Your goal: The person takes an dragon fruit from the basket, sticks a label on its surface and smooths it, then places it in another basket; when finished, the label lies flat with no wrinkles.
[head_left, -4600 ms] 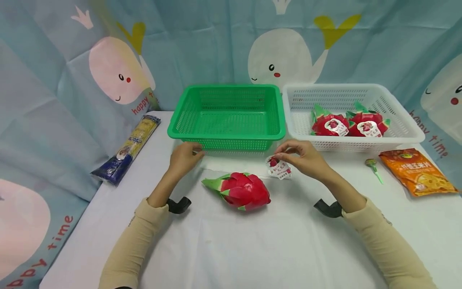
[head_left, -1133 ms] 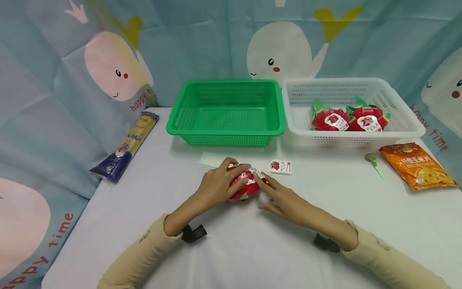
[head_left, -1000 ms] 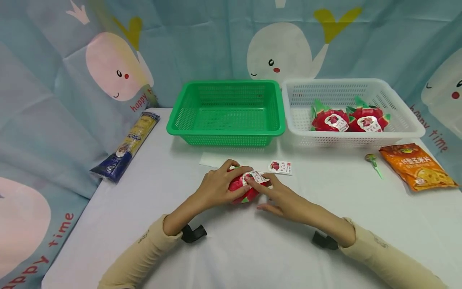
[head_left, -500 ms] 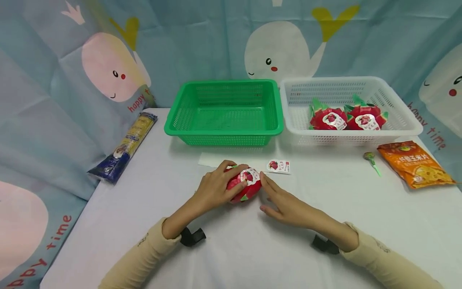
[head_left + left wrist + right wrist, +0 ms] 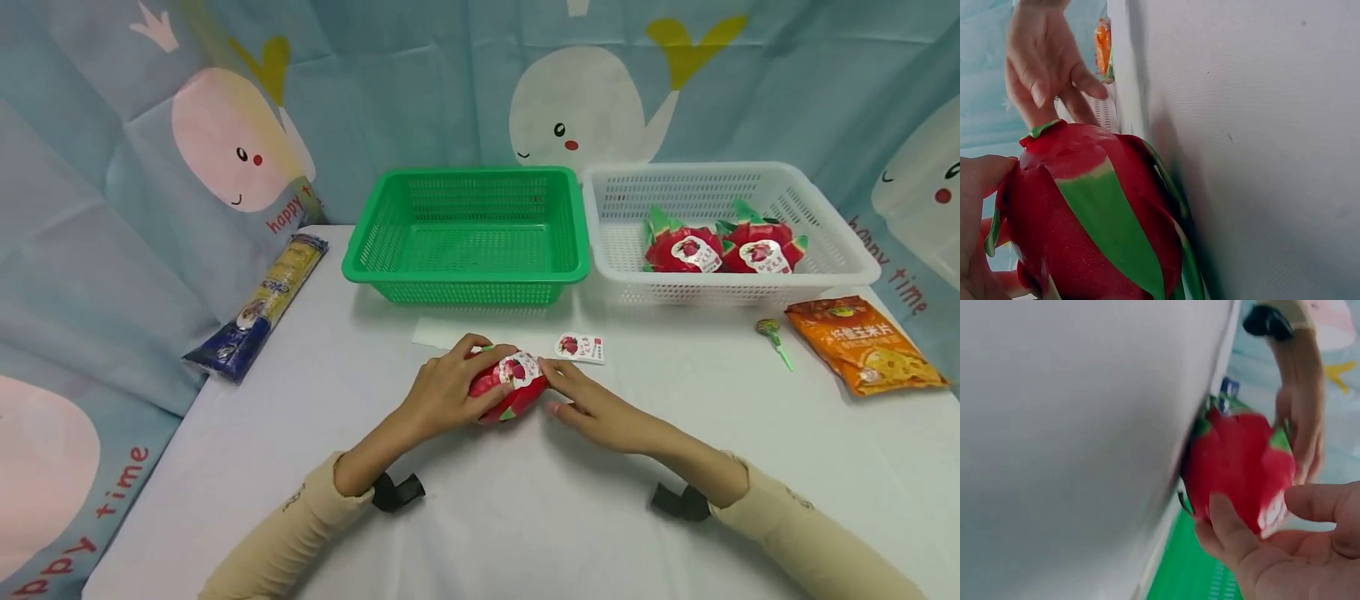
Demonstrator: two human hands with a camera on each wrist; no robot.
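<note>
A red dragon fruit (image 5: pixel 483 385) with green scales lies on the white table in front of the green basket. My left hand (image 5: pixel 438 387) grips it from the left, fingers over the top and thumb on the near side. A white label (image 5: pixel 519 368) with a fruit picture sits on its upper face. My right hand (image 5: pixel 600 412) touches the label's right edge with its extended fingertips, the thumb held apart. In the left wrist view, the dragon fruit (image 5: pixel 1054 237) fills the lower left. Behind the fruit lies a white backing strip (image 5: pixel 435 332) bearing another label (image 5: pixel 573 346).
At the back stand a green basket (image 5: pixel 480 275) and a white basket (image 5: pixel 738 281) holding two labelled dragon fruits (image 5: pixel 671 248). On the right lie a lollipop (image 5: pixel 772 337) and an orange snack bag (image 5: pixel 862 346). A blue-and-yellow packet (image 5: pixel 258 308) lies at left.
Earlier, my right hand pinched the label by the backing strip and the left was off the fruit. Now the label is on the fruit, gripped by my left hand; my right fingers stroke the label's edge.
</note>
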